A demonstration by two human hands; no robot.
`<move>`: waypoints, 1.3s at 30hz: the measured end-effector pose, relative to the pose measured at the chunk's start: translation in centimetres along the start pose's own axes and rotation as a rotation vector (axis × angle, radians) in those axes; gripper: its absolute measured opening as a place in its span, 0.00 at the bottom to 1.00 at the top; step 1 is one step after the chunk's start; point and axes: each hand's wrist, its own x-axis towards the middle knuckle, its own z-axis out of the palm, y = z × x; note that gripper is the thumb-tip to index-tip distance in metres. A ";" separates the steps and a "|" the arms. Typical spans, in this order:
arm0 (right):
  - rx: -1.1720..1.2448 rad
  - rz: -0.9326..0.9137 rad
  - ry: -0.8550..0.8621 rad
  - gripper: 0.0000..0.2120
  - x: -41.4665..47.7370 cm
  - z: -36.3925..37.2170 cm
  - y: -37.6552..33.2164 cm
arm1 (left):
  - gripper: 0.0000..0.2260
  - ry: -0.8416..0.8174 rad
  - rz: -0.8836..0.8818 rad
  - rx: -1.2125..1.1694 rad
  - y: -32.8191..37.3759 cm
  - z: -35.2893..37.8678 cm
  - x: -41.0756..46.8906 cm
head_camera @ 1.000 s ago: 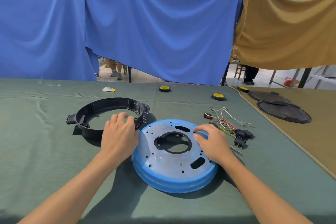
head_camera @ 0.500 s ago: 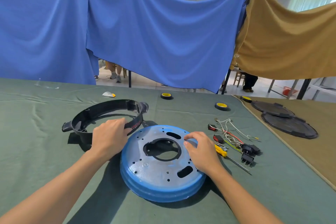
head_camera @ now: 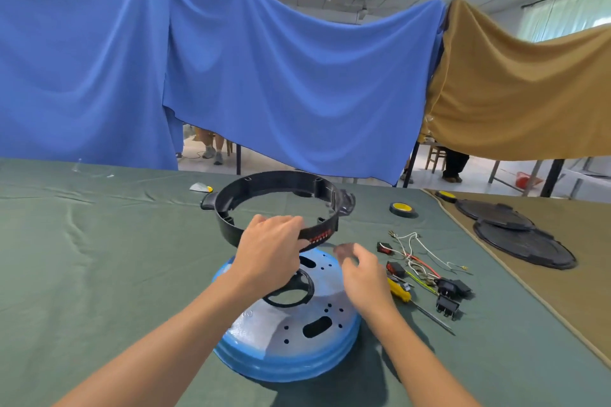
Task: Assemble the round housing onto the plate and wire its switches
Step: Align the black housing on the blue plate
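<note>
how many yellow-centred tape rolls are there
2: one black-and-yellow tape roll on the green cloth right of the raised black ring housing; a second roll at the tan cloth edge. The housing may hide more.

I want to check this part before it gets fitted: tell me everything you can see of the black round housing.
The black ring-shaped plastic housing is an open hoop with small ribs inside, a lug at each side and red markings on its near face. It hangs in the air above the blue-rimmed metal plate, clear of it. The left hand grips its near wall; the blurred right hand is close but apart.
</note>
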 end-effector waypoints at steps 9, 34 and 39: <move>0.539 0.102 0.000 0.05 0.8 -2.2 -1.0 | 0.06 0.141 -0.403 -0.993 3.4 -3.0 2.5; 0.696 0.332 0.095 0.15 0.3 -5.6 -1.1 | 0.25 0.073 -0.831 -1.281 -0.2 -2.9 -0.7; 0.642 0.286 -0.066 0.25 -0.2 -5.5 -1.8 | 0.14 0.093 -0.776 -1.199 -3.0 -1.4 -1.9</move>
